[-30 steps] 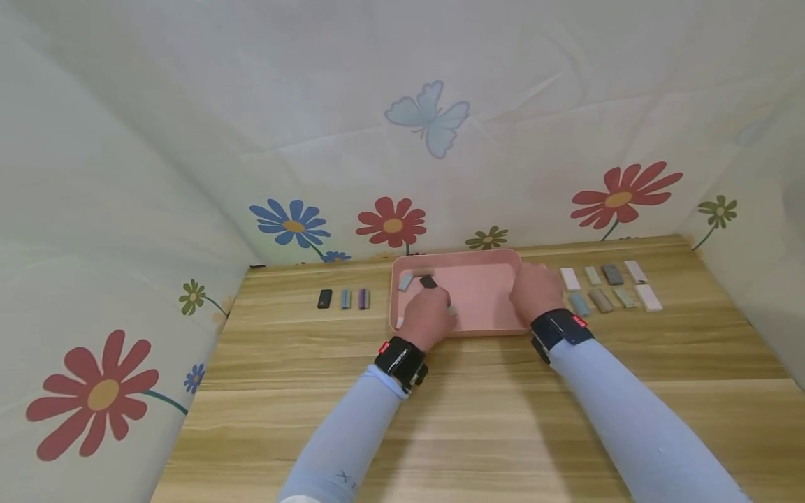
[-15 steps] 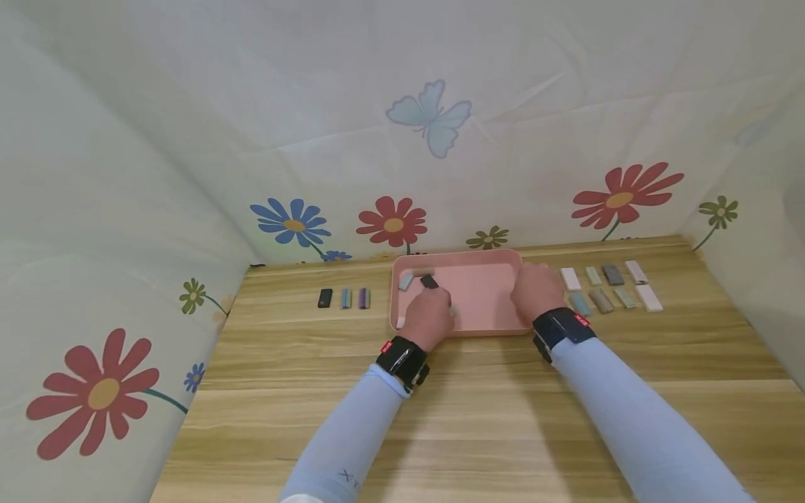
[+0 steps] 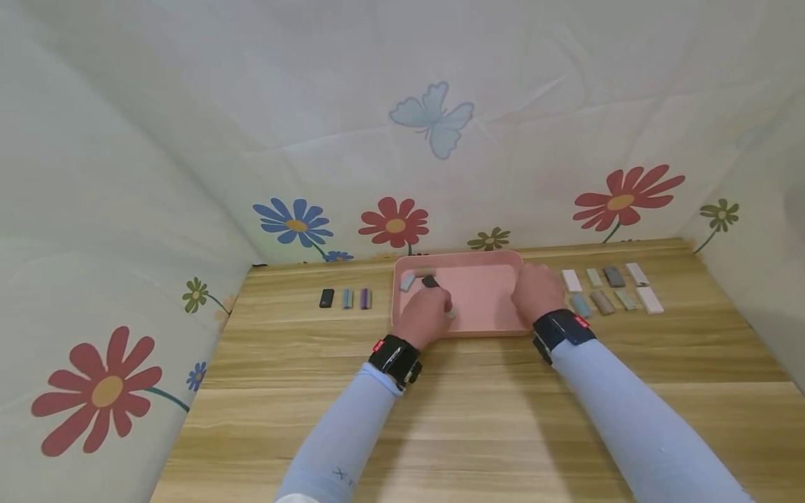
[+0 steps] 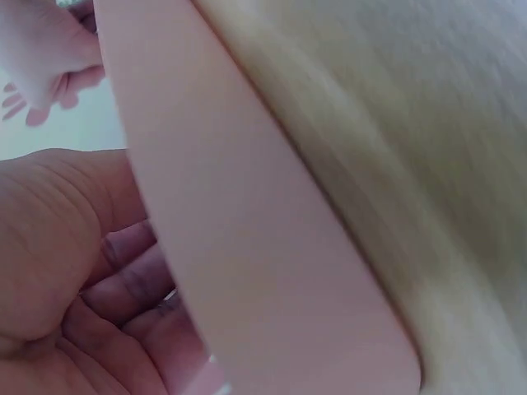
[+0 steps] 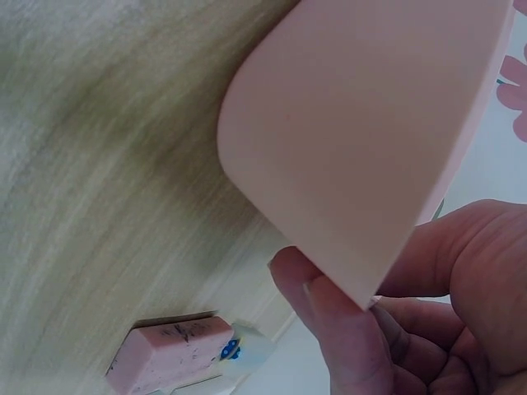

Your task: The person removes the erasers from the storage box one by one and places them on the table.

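left hand (image 3: 424,318) curls inside the pink tray (image 3: 483,297), any hold hidden; right hand (image 3: 538,293) pinches the tray's right edge.

pink tray (image 3: 484,300), pale-blue sleeves (image 3: 635,412), flowered backdrop (image 3: 327,161)

A small booth-like space, screened off by pale sheeting, with a table (image 3: 478,426) set into its corner-to-corner width. 3 sides show: a left wall (image 3: 94,209), a back wall (image 3: 314,84) and a right wall (image 3: 755,223). Soft creases across the back suggest hung cloth or film. The print is nursery-like: a pale butterfly (image 3: 435,105), 3 big red flowers (image 3: 395,225), plus blue and green ones. The tabletop has wood grain. Whether home, lab or studio houses it cannot be told.
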A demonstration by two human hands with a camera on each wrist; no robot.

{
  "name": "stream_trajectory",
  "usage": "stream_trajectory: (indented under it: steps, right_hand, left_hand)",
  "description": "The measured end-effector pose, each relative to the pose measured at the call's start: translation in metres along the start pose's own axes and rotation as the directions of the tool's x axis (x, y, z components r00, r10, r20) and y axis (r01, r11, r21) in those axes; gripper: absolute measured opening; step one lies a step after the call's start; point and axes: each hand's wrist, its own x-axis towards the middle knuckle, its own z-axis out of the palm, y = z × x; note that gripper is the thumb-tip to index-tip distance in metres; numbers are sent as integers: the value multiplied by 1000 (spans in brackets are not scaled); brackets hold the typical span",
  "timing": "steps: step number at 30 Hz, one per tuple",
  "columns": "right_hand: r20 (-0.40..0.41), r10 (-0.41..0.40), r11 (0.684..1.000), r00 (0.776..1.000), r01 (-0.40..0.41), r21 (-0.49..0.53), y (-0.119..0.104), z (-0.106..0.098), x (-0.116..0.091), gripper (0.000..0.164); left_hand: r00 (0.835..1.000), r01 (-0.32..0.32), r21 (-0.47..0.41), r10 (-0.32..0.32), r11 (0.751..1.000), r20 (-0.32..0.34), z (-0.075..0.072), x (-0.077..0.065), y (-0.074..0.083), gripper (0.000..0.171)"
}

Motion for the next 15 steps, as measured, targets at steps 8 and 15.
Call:
stream_trajectory:
  steps: [8,15]
  right_hand:
    - [-12,-18,1000,1000,18,-4,4,2,1,23]
    - [-8,-13,1000,1000,13,0,3,3,1,23]
  left_hand:
    - [993,20,-167,-39,986,-111,-25,-3,-30,11]
    - [962,121,-273,-181,954,-207,-60,-16,-73,14]
